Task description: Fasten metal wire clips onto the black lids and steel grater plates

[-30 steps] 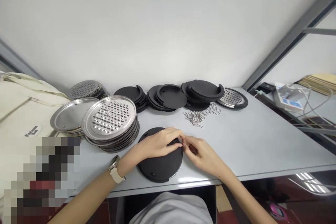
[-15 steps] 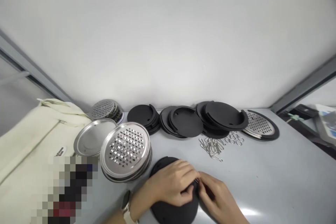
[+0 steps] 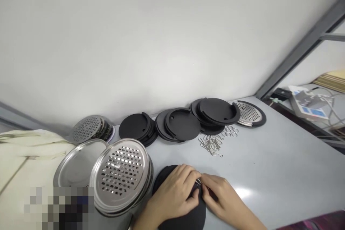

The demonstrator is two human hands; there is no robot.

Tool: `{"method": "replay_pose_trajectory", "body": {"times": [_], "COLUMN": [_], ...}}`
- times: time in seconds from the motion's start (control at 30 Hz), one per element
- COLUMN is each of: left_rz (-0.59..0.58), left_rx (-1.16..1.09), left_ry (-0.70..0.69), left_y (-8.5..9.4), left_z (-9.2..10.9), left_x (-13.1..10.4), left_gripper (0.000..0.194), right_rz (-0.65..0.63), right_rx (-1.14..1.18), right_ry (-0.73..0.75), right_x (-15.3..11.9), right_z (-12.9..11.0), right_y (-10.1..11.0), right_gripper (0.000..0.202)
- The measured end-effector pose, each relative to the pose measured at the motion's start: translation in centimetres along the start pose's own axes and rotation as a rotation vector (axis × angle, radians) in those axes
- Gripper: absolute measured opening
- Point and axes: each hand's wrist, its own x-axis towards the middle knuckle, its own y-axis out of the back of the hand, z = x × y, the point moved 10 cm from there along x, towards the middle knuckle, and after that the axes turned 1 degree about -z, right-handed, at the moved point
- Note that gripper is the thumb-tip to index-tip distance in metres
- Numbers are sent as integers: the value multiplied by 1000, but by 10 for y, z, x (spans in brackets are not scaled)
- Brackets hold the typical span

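A black round disc [image 3: 188, 219] lies at the bottom centre, partly hidden under my hands. My left hand [image 3: 176, 194] rests across the disc, its fingers curled toward the right edge. Against them, my right hand [image 3: 221, 196] pinches a small metal piece [image 3: 198, 181] at the disc's right edge; its full shape is hidden by the fingers. Beyond the hands lie a heap of thin metal hooks [image 3: 211, 145] and several metal rings [image 3: 230, 131]. To the left, a perforated metal disc [image 3: 122, 176] tops a stack.
Stacks of black discs [image 3: 183, 124] line the wall. A plain metal disc [image 3: 81, 163] and smaller perforated discs [image 3: 87, 128] stand left, beside cream cloth [image 3: 24, 161]. A black-rimmed grater disc [image 3: 249, 113] lies at the back right. Boxes and cables [image 3: 309, 102] are beyond the table.
The view has turned to the right and tilted, so more of the right side shows. Both hands stay at the black disc's edge, with the metal piece a little more visible.
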Motion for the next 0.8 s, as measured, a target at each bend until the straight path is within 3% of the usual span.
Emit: {"method": "replay_pose_trajectory", "body": {"times": [0.23, 0.8], "left_rz": [-9, 3], "left_rx": [49, 104], "left_ry": [-70, -92], "left_y": [-3, -2], "left_z": [8, 14], "left_x": [-1, -1], "left_gripper": [29, 21], "right_rz": [-17, 4], "right_rx": [12, 75], "right_ry": [56, 79], "right_x": [1, -3], "right_z": [-4, -9], "right_y": [3, 10], "right_gripper": [14, 20]}}
